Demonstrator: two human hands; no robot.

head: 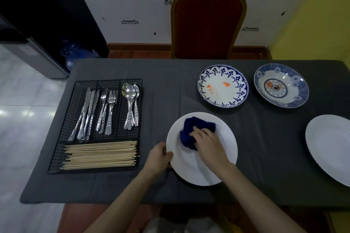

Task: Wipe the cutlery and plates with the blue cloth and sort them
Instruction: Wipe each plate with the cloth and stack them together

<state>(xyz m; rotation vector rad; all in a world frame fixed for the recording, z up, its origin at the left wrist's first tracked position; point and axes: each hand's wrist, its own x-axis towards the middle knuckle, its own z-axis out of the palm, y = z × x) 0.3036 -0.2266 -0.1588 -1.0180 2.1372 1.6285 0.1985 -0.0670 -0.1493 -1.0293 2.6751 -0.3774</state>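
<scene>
Head view, left to right: a black wire-mesh tray (56, 157) sits on the grey-clothed counter (161, 185). Its three upper compartments hold steel knives (86, 113) — about three, overlapping — then three forks (107, 109), then a nest of spoons (131, 106) too stacked to count; the long front compartment holds a bundle of pale wooden chopsticks (100, 155).

Just right of the tray, the left hand (159, 157) grips the near-left rim of a plain white round plate (223, 157), thumb curled over the edge. The right hand (207, 143) presses the crumpled blue cloth (191, 130) onto that plate's middle, fingers curled into it.

Beyond lie a blue-rimmed patterned plate (222, 73) smeared with orange and, further right, one deep floral bowl (281, 85). A second white plate (329, 145) is cut off at the right edge. A red padded chair (208, 24) with a gold frame stands behind the counter.
</scene>
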